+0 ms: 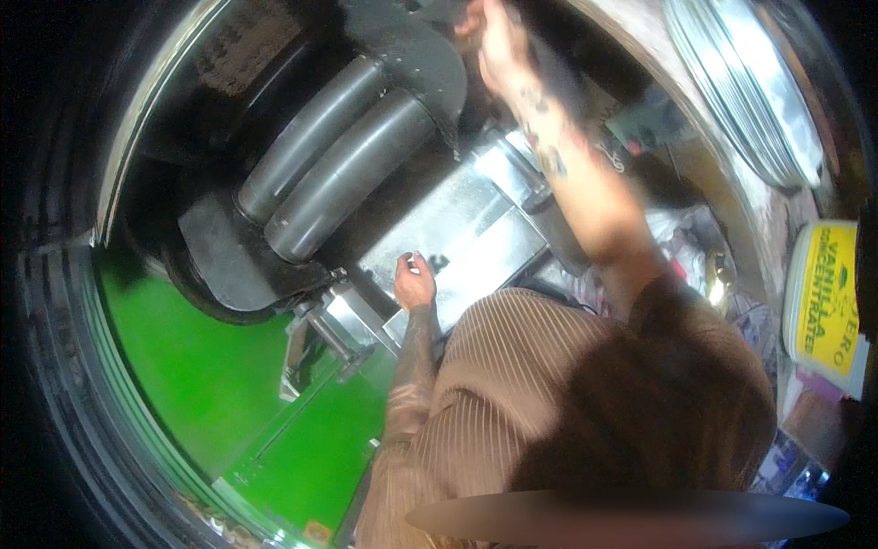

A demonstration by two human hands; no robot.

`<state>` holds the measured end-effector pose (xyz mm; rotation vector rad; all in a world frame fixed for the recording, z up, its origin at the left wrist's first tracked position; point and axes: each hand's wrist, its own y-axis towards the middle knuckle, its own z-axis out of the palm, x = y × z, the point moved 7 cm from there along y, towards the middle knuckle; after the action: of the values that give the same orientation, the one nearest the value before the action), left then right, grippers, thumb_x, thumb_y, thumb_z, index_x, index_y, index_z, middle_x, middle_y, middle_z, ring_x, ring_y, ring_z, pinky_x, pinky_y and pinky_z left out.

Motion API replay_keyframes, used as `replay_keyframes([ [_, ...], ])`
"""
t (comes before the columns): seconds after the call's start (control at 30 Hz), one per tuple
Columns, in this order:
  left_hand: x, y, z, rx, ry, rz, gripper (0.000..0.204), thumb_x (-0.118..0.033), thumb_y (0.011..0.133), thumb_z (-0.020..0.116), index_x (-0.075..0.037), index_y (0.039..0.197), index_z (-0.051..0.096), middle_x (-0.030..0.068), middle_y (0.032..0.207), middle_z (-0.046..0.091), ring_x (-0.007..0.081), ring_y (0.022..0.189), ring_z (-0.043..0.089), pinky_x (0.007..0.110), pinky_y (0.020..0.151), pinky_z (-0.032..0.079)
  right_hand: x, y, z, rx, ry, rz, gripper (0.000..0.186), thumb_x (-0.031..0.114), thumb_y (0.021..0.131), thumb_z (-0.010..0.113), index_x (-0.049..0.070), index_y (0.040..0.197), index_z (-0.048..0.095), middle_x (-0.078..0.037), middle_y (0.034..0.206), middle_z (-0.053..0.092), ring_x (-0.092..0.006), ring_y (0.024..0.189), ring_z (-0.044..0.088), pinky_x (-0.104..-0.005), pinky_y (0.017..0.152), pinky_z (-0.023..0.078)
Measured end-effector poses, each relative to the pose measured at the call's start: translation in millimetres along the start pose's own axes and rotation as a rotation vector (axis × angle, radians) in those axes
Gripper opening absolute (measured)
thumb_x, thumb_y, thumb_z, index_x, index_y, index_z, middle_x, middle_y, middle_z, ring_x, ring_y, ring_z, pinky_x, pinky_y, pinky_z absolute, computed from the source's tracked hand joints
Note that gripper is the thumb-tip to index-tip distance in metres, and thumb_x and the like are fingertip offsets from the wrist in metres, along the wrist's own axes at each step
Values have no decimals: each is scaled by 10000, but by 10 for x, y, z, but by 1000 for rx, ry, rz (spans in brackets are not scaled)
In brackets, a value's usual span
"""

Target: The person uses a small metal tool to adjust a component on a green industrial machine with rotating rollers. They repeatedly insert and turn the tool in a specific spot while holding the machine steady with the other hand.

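My left hand (416, 283) is over the pale metal tray (476, 240) of a dark machine, its fingers curled in. A small pale spot shows at the fingertips; whether it is a held thing I cannot make out. Beyond the tray lie two thick grey metal rollers (352, 174), side by side between dark end plates (229, 252). My right arm stretches far forward, and my right hand (498, 50) is by the machine's far right side, beside the dark end plate. That hand is blurred and cut by the picture's upper edge, so what its fingers touch is hidden.
Bright green flooring or panel (201, 366) spreads at the left, below the machine's metal bracket (334, 339). On the right, a stack of shiny round metal pans (750, 91) stands near a white tub with a yellow label (823, 302). Crumpled plastic (686, 242) lies beside my right arm.
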<state>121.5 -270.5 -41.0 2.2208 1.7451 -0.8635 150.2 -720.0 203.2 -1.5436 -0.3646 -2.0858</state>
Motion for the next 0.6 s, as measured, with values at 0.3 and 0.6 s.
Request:
replay_keyframes([
  [0.3, -1338, -231, 212, 421, -613, 302, 442, -396, 1100, 540, -6, 1271, 657, 117, 1164, 733, 234, 1033, 686, 338, 900, 534, -25, -2239, -1130, -62, -586, -216, 739, 705, 1076, 293, 99, 1156, 709, -27, 888, 693, -119, 729, 608, -302, 695, 512],
  [0.6, -2366, -585, 96, 548, -588, 371, 477, -384, 1105, 533, -8, 1398, 558, 151, 1355, 637, 208, 1127, 665, 347, 938, 537, 60, -2754, -1208, 71, -692, -296, 381, 380, 996, 711, 95, 1246, 743, -161, 1195, 743, -345, 1093, 721, -404, 941, 563],
])
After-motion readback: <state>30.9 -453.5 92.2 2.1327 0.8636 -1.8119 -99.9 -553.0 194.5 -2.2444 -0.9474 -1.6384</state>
